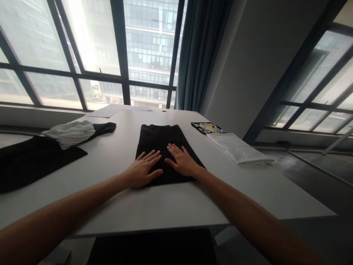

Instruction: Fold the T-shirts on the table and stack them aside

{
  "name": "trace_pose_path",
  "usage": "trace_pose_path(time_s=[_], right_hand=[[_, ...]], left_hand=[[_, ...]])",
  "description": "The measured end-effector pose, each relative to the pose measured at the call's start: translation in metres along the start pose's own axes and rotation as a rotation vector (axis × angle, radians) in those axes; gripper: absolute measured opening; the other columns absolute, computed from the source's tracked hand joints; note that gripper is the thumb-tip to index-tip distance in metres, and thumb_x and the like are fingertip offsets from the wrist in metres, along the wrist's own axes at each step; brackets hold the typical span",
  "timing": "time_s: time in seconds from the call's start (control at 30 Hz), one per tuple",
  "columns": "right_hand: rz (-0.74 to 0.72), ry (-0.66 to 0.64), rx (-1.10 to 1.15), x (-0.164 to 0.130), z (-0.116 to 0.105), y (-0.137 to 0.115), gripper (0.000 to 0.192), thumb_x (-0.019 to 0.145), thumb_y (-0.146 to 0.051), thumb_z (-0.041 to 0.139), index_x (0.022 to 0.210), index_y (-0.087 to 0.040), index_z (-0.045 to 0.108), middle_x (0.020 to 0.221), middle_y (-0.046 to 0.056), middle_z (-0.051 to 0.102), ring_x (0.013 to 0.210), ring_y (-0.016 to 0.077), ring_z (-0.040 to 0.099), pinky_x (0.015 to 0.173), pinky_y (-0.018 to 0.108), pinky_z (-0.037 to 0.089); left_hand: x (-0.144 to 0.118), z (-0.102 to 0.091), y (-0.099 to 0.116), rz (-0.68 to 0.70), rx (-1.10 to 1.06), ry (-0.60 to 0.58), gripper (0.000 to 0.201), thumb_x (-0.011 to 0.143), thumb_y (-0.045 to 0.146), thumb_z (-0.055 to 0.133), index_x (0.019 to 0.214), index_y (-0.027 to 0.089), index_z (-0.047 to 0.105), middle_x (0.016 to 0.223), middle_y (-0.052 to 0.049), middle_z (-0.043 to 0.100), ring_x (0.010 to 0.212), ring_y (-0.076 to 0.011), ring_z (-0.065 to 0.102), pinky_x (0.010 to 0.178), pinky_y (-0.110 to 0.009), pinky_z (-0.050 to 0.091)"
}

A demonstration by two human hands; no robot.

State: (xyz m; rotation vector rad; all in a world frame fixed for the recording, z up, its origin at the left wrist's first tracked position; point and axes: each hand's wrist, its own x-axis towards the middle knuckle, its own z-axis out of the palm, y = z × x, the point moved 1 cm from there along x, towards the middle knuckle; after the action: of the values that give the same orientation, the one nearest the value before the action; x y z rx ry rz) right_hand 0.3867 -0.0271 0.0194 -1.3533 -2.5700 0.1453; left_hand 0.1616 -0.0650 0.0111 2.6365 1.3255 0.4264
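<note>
No text is legible; white-and-yellow, letter-like print marks the dark cloth (pixel 209 127) adjoining the white folded cloth (pixel 238 147).

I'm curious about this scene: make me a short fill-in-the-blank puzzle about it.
1. The cloth under the left hand and right hand is coloured ____.
2. The folded white cloth lies to the person's ____ of it.
3. The tabletop is coloured ____.

Missing words: black; right; white.
</note>
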Motion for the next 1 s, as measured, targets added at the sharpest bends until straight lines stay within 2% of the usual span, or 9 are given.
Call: trace_pose_path(time_s=[0.1, 0.2, 0.27, 0.4, 0.53, 0.7, 0.8, 0.9, 1.0], right_hand=[[-0.054, -0.142, 0.082, -0.001, 0.004, -0.011, 0.072, 0.095, -0.063, 0.033, 0.153, -0.021, 0.031, 0.16, 0.009, 0.023, 0.149, 0.0258, 0.015, 0.121, 0.053, 0.008], [-0.058, -0.152, 0.138, 0.002, 0.004, -0.001, 0.068, 0.096, -0.061, 0.036, 0.152, -0.023, 0.033, 0.16, 0.008, 0.024, 0.149, 0.0256, 0.016, 0.12, 0.054, 0.01], [-0.042, -0.126, 0.167, 0.003, -0.001, 0.017, 0.062, 0.097, -0.055, 0.039, 0.15, -0.024, 0.037, 0.158, 0.008, 0.029, 0.148, 0.0247, 0.021, 0.12, 0.053, 0.013], [0.103, -0.031, 0.197, -0.003, -0.024, 0.072, 0.046, 0.092, -0.03, 0.052, 0.137, -0.02, 0.055, 0.147, 0.009, 0.049, 0.138, 0.0228, 0.043, 0.119, 0.044, 0.027], [0.188, -0.019, 0.225, -0.018, -0.047, 0.106, 0.06, 0.072, -0.004, 0.062, 0.129, -0.024, 0.063, 0.141, 0.006, 0.055, 0.134, 0.0251, 0.047, 0.118, 0.043, 0.03], [0.15, -0.077, 0.263, -0.025, -0.053, 0.099, 0.071, 0.067, -0.005, 0.069, 0.135, -0.024, 0.059, 0.15, 0.008, 0.044, 0.14, 0.0289, 0.039, 0.119, 0.045, 0.028], [0.107, -0.133, 0.298, -0.023, -0.05, 0.093, 0.064, 0.069, -0.011, 0.072, 0.13, -0.026, 0.063, 0.155, 0.007, 0.037, 0.142, 0.0306, 0.035, 0.118, 0.046, 0.03], [0.068, -0.146, 0.328, -0.021, -0.05, 0.092, 0.042, 0.072, -0.015, 0.071, 0.112, -0.027, 0.074, 0.155, 0.005, 0.038, 0.143, 0.0306, 0.033, 0.119, 0.047, 0.028], [0.006, -0.11, 0.372, -0.023, -0.06, 0.089, 0.024, 0.076, -0.023, 0.07, 0.099, -0.026, 0.079, 0.15, 0.005, 0.044, 0.144, 0.029, 0.031, 0.12, 0.047, 0.023]], left_hand=[[-0.001, 0.008, 0.01, 0.023, 0.004, -0.121, 0.075, 0.093, 0.068, 0.033, 0.154, 0.026, 0.025, 0.161, -0.007, 0.02, 0.15, -0.0266, 0.014, 0.121, -0.05, 0.008], [0.0, 0.006, 0.004, 0.028, -0.017, -0.137, 0.073, 0.093, 0.065, 0.034, 0.154, 0.027, 0.025, 0.162, -0.006, 0.019, 0.15, -0.0261, 0.014, 0.121, -0.05, 0.009], [0.001, -0.001, -0.012, 0.042, -0.048, -0.139, 0.065, 0.095, 0.06, 0.037, 0.152, 0.029, 0.032, 0.161, -0.004, 0.023, 0.15, -0.025, 0.018, 0.121, -0.05, 0.011], [-0.001, -0.021, -0.061, -0.017, -0.12, -0.106, 0.048, 0.093, 0.037, 0.042, 0.139, 0.028, 0.052, 0.154, -0.002, 0.041, 0.145, -0.0246, 0.031, 0.121, -0.047, 0.021], [-0.008, -0.035, -0.091, -0.066, -0.15, -0.111, 0.052, 0.086, 0.03, 0.046, 0.138, 0.026, 0.054, 0.154, -0.003, 0.042, 0.144, -0.0259, 0.034, 0.119, -0.048, 0.027], [-0.013, -0.042, -0.081, 0.055, -0.139, -0.187, 0.054, 0.085, 0.034, 0.055, 0.138, 0.031, 0.052, 0.157, -0.002, 0.037, 0.147, -0.0273, 0.027, 0.12, -0.056, 0.014], [-0.011, -0.04, -0.075, 0.092, -0.169, -0.212, 0.05, 0.083, 0.032, 0.058, 0.133, 0.032, 0.058, 0.156, -0.002, 0.038, 0.147, -0.0276, 0.027, 0.12, -0.057, 0.012], [-0.006, -0.037, -0.071, 0.124, -0.208, -0.113, 0.038, 0.083, 0.029, 0.056, 0.118, 0.03, 0.069, 0.144, -0.004, 0.055, 0.14, -0.0264, 0.041, 0.12, -0.054, 0.017], [-0.006, -0.042, -0.065, 0.143, -0.294, -0.034, 0.032, 0.082, 0.027, 0.056, 0.108, 0.027, 0.075, 0.123, -0.004, 0.071, 0.122, -0.0252, 0.06, 0.119, -0.051, 0.025]])
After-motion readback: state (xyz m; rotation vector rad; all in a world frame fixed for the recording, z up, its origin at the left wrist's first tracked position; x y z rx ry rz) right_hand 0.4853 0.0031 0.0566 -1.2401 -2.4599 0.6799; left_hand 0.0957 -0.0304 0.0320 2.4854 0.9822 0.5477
